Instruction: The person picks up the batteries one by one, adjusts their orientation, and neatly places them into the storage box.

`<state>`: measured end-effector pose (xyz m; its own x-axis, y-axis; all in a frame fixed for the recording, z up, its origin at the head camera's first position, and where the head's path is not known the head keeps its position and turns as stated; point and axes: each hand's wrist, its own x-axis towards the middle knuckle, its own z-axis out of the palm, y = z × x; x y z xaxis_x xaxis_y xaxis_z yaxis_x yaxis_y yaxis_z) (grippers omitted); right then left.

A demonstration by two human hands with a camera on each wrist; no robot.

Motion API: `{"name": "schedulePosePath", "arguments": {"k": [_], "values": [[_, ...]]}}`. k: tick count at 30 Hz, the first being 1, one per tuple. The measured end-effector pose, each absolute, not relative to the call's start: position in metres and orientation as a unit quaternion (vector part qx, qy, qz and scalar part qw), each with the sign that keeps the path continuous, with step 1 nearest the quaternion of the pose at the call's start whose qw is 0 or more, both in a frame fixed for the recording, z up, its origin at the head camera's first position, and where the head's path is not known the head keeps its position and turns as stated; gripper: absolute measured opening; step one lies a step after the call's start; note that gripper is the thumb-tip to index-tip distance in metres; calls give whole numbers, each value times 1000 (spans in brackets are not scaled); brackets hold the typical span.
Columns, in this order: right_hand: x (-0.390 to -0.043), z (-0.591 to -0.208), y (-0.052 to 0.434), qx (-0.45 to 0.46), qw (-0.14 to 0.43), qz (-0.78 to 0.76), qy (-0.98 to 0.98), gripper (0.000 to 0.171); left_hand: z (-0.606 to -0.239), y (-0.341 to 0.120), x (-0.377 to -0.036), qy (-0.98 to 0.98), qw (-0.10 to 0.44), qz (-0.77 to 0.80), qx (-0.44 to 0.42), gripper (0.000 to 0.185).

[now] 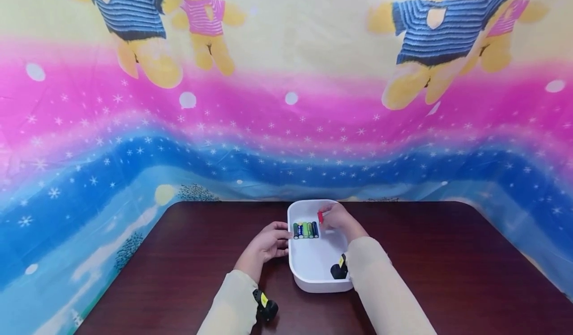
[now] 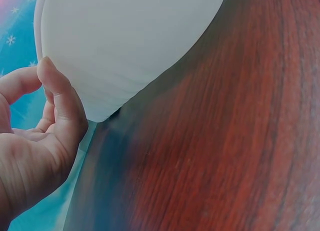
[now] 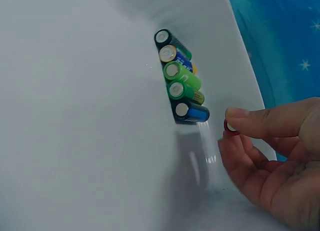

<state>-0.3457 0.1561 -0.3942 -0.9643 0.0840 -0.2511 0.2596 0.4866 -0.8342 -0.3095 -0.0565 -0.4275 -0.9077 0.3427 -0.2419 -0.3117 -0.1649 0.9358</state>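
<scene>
1. Head view: the fingers of the right hand [image 1: 336, 219] were curled round a small red battery [image 1: 320, 217], pinching it over the far part of the white tray [image 1: 313, 281]. The row of batteries [image 1: 306, 230] lay just beside it, toward the person's left and slightly nearer, five cells side by side, each with its long axis running away from the person. The left hand [image 1: 268, 243] rested at the tray's left wall, fingers loosely bent and holding nothing. The tray stood on the dark wooden counter [image 1: 447, 255], with a cartoon-bear cloth [image 1: 286, 101] hanging behind.

2. Left wrist view: the left hand's fingers [image 2: 60, 98] were relaxed, the thumb tip touching the tray's outer wall [image 2: 130, 46]. No battery showed here.

3. Right wrist view: the thumb and fingers [image 3: 260, 122] gripped the red battery [image 3: 230, 127] so that only its end cap showed. It was near the blue cell that ended the row [image 3: 181, 88] but apart from it. The held cell appeared to point roughly the same way as the row, and the open spot lay next to that blue cell. The right hand was clearly the nearer one to the row.
</scene>
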Motion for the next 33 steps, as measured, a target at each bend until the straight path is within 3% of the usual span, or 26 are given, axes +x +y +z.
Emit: {"name": "schedulePosePath", "arguments": {"k": [33], "values": [[-349,-406,157,71,136,-394,906,40,-428,-57,-312,619,215,756,9,43]]}}
